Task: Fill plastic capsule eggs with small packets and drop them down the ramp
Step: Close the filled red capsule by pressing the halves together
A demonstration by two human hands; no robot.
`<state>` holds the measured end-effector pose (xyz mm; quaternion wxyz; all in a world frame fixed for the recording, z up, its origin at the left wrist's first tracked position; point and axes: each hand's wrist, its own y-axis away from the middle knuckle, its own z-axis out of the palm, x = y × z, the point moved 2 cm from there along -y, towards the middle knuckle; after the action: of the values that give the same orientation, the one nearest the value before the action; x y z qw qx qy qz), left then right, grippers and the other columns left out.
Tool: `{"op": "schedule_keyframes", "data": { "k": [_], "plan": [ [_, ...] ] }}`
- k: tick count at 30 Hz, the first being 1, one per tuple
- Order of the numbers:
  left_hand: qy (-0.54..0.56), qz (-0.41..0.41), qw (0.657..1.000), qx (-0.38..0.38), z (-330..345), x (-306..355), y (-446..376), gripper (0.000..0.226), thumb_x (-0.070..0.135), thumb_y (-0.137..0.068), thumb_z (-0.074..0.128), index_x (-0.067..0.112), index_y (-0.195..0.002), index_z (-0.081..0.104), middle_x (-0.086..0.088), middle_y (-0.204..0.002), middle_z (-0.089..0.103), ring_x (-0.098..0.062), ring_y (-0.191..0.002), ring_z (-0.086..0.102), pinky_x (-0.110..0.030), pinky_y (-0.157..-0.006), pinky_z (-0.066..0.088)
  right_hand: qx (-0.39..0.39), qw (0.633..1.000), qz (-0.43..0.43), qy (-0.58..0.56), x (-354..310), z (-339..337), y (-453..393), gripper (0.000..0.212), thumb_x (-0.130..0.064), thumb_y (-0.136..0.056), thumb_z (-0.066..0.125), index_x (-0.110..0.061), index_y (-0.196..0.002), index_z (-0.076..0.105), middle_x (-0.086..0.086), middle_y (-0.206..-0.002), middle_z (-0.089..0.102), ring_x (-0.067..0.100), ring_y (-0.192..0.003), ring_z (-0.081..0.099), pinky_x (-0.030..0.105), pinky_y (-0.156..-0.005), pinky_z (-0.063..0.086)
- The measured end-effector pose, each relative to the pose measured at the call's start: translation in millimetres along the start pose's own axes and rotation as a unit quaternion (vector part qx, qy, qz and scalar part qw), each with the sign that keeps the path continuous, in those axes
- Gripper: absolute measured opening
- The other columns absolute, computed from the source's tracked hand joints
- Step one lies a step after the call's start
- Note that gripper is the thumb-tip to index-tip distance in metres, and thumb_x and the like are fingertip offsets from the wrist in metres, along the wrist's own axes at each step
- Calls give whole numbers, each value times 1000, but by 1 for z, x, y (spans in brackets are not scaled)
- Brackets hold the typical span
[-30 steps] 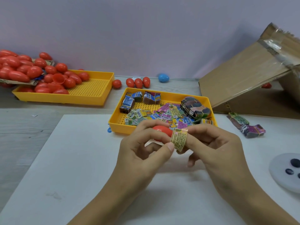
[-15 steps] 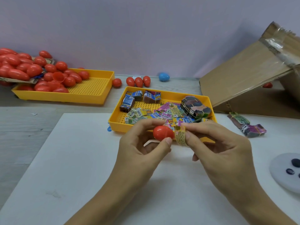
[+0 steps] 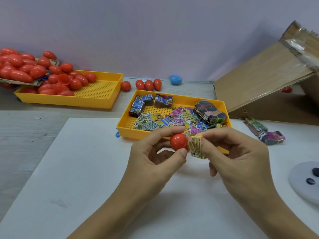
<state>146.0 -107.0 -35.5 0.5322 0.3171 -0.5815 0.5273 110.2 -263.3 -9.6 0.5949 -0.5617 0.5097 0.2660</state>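
Observation:
My left hand pinches a red capsule egg half between thumb and fingertips, above the white mat. My right hand holds a small yellow printed packet, curled round its fingertips and pressed against the egg half's right side. Just behind my hands a yellow tray holds many loose colourful packets and banded bundles. The cardboard ramp slopes up at the right.
A second yellow tray at the back left holds several red eggs. Three red eggs and a blue egg lie by the wall. Packet bundles lie right of the tray. A white device sits at the right edge.
My left hand has turned the egg half so more of it shows. The packet in my right hand has curled tighter against it. Both hands have stayed roughly in place.

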Motion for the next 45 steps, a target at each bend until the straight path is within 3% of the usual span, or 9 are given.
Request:
{"op": "schedule_keyframes", "data": {
  "k": [7, 13, 22, 28, 35, 41, 45],
  "plan": [
    [-9, 10, 1000, -9, 1, 1, 1, 36, 1, -77, 70, 23, -104, 75, -4, -99, 72, -22, -86, 68, -35, -73, 61, 6, 1000, 11, -13, 2, -1, 0, 12, -18, -78, 70, -29, -82, 73, -3, -68, 70, 9, -51, 60, 15, -41, 43],
    [-10, 11, 1000, -14, 1, 2, 1, 37, 1, -78, 69, 25, -106, 74, -3, -98, 72, -25, -83, 68, -31, -73, 59, -5, 1000, 19, -21, 0, -1, 0, 11, -19, -77, 70, -28, -81, 73, -5, -63, 68, 9, -49, 60, 13, -40, 41],
    [-9, 20, 1000, -11, 1, 1, 1, 36, 0, -78, 69, 20, -107, 75, -8, -103, 70, -22, -87, 68, -30, -75, 58, -17, 1000, 2, 9, -2, 0, 0, 7, -33, -73, 76, -36, -78, 72, -9, -67, 68, 7, -53, 59, 9, -46, 40],
    [-10, 25, 999, -17, 1, 1, 3, 32, 5, -79, 72, 20, -107, 75, -6, -105, 70, -20, -89, 69, -28, -77, 57, -5, 998, 9, 58, 2, -4, -1, 15, -15, -76, 82, -27, -76, 73, -7, -66, 68, 10, -59, 62, 19, -53, 49],
    [-23, 39, 999, 3, 2, 1, 2, 26, 9, -79, 75, 20, -102, 77, -1, -103, 72, -16, -91, 71, -26, -75, 59, -10, 997, 2, 76, -1, -4, 1, 10, -18, -74, 80, -24, -76, 73, 2, -70, 69, 21, -62, 63, 39, -54, 52],
    [-23, 66, 998, 13, 1, 2, 3, 35, 5, -80, 74, 26, -109, 76, 2, -108, 72, -12, -95, 71, -19, -78, 56, -74, 994, 43, 67, -3, -6, -4, 9, -24, -73, 79, -27, -81, 76, -1, -72, 70, 14, -67, 65, 28, -58, 54],
    [-36, 101, 994, 15, 2, 3, 4, 37, 3, -81, 74, 23, -112, 74, 2, -109, 71, -14, -96, 71, -20, -79, 56, -61, 992, 27, 103, -5, -7, -4, 6, -22, -73, 79, -25, -71, 74, -2, -66, 67, 12, -61, 60, 18, -51, 46]
  ]
}}
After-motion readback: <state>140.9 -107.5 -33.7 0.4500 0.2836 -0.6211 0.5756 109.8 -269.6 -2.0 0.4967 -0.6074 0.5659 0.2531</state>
